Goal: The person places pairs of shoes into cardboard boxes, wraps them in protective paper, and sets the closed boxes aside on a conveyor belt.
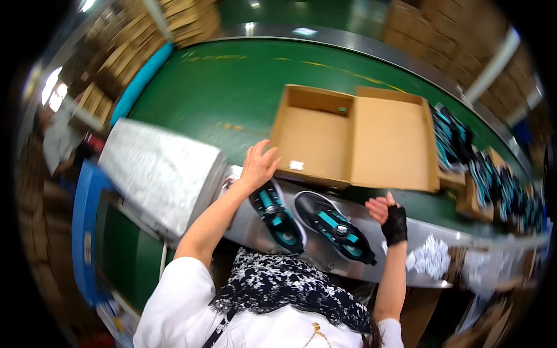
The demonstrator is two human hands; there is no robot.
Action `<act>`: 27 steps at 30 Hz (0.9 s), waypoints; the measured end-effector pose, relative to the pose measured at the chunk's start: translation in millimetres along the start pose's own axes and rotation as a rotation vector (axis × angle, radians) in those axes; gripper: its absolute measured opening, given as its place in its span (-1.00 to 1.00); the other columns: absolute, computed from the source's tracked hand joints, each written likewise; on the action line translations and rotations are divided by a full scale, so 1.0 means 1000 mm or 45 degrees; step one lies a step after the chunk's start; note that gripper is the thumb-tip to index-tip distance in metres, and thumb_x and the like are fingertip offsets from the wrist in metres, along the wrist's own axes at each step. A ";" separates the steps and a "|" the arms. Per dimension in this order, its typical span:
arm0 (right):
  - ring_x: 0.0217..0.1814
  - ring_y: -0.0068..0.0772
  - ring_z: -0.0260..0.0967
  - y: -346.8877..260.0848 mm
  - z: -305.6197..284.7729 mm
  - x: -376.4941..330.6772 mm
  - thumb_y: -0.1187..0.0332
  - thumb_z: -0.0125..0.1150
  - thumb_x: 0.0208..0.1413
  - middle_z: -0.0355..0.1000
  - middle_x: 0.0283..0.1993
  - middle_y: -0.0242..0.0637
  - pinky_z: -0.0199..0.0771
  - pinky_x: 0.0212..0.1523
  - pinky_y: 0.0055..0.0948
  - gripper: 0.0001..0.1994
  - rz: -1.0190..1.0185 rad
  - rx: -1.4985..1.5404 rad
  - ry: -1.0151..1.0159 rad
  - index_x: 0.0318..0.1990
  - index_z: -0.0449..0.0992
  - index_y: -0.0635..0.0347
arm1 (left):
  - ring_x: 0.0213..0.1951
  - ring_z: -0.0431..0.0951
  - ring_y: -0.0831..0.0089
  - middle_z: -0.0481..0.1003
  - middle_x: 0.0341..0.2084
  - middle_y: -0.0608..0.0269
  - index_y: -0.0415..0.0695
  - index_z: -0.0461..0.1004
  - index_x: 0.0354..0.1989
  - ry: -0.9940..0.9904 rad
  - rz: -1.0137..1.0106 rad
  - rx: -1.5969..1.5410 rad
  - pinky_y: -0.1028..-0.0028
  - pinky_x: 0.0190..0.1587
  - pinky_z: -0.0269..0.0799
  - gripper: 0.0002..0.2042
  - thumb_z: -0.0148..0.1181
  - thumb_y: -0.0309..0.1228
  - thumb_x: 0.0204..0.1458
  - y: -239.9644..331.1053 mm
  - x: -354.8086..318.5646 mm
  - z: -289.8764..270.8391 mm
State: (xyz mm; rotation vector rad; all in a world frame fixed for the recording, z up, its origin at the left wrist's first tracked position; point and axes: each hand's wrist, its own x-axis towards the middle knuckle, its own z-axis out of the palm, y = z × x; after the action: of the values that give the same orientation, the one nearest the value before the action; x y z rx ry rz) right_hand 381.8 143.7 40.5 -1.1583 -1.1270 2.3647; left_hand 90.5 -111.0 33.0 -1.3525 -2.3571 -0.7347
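Note:
My left hand [259,166] is beside the near-left corner of an open cardboard box [316,133], its fingers apart and slightly bent, with nothing seen in them. Below it lies a black sneaker with teal straps [277,217] on a metal ledge. A matching sneaker [336,227] lies just to its right. My right hand [383,211], in a black fingerless glove or wrist wrap, hovers near the box lid's front edge. Its fingers are loosely bent and hold nothing visible. The box lid [391,142] is folded back to the right, and a small white piece [296,165] lies inside the box.
The box rests on a green conveyor belt [232,93]. More black-and-teal sneakers [452,139] stand in boxes at right. Crumpled white paper [429,257] lies by my right forearm. A silvery, white-topped block [162,171] is at left, near a blue frame [87,232] and a person [61,142].

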 end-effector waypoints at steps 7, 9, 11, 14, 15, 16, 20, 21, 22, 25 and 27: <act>-0.24 -0.30 0.44 -0.015 0.094 -0.037 0.34 0.09 0.03 0.42 -0.26 -0.08 0.42 -0.26 -0.51 -0.68 -0.318 -0.650 -0.406 -0.12 0.33 0.39 | -0.02 0.24 -0.02 0.25 -0.08 -0.18 -0.30 0.31 -0.09 0.302 -0.789 0.346 0.17 -0.02 0.17 -0.64 -0.07 -0.28 0.02 -0.115 -0.125 -0.095; -0.18 -0.35 0.41 -0.009 0.117 -0.025 0.40 0.12 -0.01 0.41 -0.23 -0.11 0.38 -0.17 -0.51 -0.69 -0.435 -0.825 -0.487 -0.11 0.33 0.36 | 0.13 0.07 0.03 0.13 0.06 -0.12 -0.23 0.20 0.06 -0.006 -1.198 0.510 0.05 0.09 -0.05 -0.47 -0.09 -0.08 0.02 -0.141 -0.166 -0.117; -0.08 -0.38 0.35 0.000 0.143 -0.011 0.41 0.15 -0.03 0.39 -0.16 -0.16 0.33 -0.07 -0.48 -0.67 -0.539 -1.016 -0.499 -0.08 0.32 0.29 | 0.17 0.02 0.06 0.09 0.11 -0.08 -0.19 0.16 0.11 -0.183 -1.271 0.602 0.00 0.12 -0.14 -0.42 -0.08 -0.02 0.01 -0.149 -0.183 -0.130; -0.11 -0.14 0.36 0.024 0.163 0.031 0.35 0.16 -0.07 0.38 -0.14 -0.07 0.31 -0.07 -0.33 -0.57 -0.922 -1.516 -0.445 -0.01 0.28 0.23 | 0.22 -0.09 0.13 0.03 0.17 0.01 -0.08 0.19 0.12 -0.280 -1.288 0.438 -0.06 0.13 -0.26 -0.40 -0.03 0.03 -0.05 -0.160 -0.173 -0.149; -0.11 -0.14 0.36 0.033 0.168 0.044 0.35 0.16 -0.07 0.38 -0.14 -0.07 0.31 -0.07 -0.33 -0.57 -0.919 -1.525 -0.440 -0.01 0.28 0.23 | 0.22 -0.09 0.14 0.03 0.17 0.04 -0.04 0.25 0.08 -0.242 -1.285 0.403 -0.08 0.12 -0.29 -0.45 -0.02 0.01 -0.04 -0.163 -0.168 -0.152; -0.10 -0.08 0.34 0.042 0.173 0.057 0.37 0.13 -0.08 0.37 -0.14 -0.02 0.29 -0.07 -0.29 -0.58 -0.951 -1.748 -0.473 0.00 0.29 0.18 | 0.22 -0.08 0.15 0.04 0.18 0.08 0.00 0.31 0.04 -0.219 -1.285 0.363 -0.10 0.11 -0.32 -0.50 -0.01 -0.01 -0.04 -0.168 -0.166 -0.148; -0.07 0.00 0.29 0.066 0.186 0.075 0.42 0.02 -0.08 0.34 -0.12 0.03 0.27 -0.07 -0.20 -0.61 -0.691 -2.262 -0.601 -0.01 0.32 0.09 | -0.15 0.40 0.11 0.44 -0.23 0.06 -0.05 0.46 -0.22 -0.035 -1.147 0.469 0.20 -0.13 0.29 -0.75 0.01 -0.25 -0.02 -0.204 -0.184 -0.165; -0.05 -0.02 0.29 0.060 0.184 0.070 0.44 -0.02 -0.08 0.35 -0.11 0.00 0.27 -0.08 -0.19 -0.63 -0.710 -2.215 -0.612 -0.03 0.34 0.09 | -0.34 0.45 0.06 0.47 -0.42 0.00 -0.11 0.44 -0.27 0.108 -1.118 0.534 0.28 -0.29 0.36 -0.80 -0.01 -0.32 -0.03 -0.201 -0.170 -0.176; -0.05 -0.02 0.29 0.060 0.181 0.067 0.44 -0.02 -0.08 0.35 -0.11 0.00 0.27 -0.08 -0.19 -0.63 -0.708 -2.215 -0.603 -0.03 0.34 0.09 | -0.34 0.45 0.05 0.46 -0.41 -0.03 -0.15 0.42 -0.27 0.251 -1.051 0.549 0.27 -0.29 0.36 -0.79 -0.03 -0.32 -0.02 -0.208 -0.162 -0.195; -0.04 0.00 0.28 0.055 0.176 0.055 0.46 0.00 -0.10 0.34 -0.10 0.01 0.27 -0.04 -0.22 -0.60 -0.599 -2.185 -0.571 0.00 0.32 0.09 | -0.37 0.48 0.12 0.45 -0.42 -0.05 -0.25 0.36 -0.28 0.641 -1.048 0.194 0.30 -0.30 0.36 -0.76 -0.06 -0.33 0.00 -0.204 -0.102 -0.253; -0.03 0.01 0.27 0.058 0.168 0.057 0.46 0.05 -0.12 0.33 -0.09 0.02 0.26 -0.03 -0.22 -0.56 -0.567 -2.177 -0.509 0.02 0.30 0.09 | -0.51 0.45 0.51 0.43 -0.51 0.27 -0.20 0.35 -0.29 0.645 -1.189 -0.543 0.52 -0.59 0.35 -0.78 -0.11 -0.31 0.05 -0.169 -0.041 -0.277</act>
State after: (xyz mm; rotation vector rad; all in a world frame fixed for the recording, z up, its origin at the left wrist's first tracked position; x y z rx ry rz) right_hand 222.2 48.2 29.2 -0.4524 -3.2380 0.8795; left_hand -28.6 -370.5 191.5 -0.0138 -2.3690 -1.6567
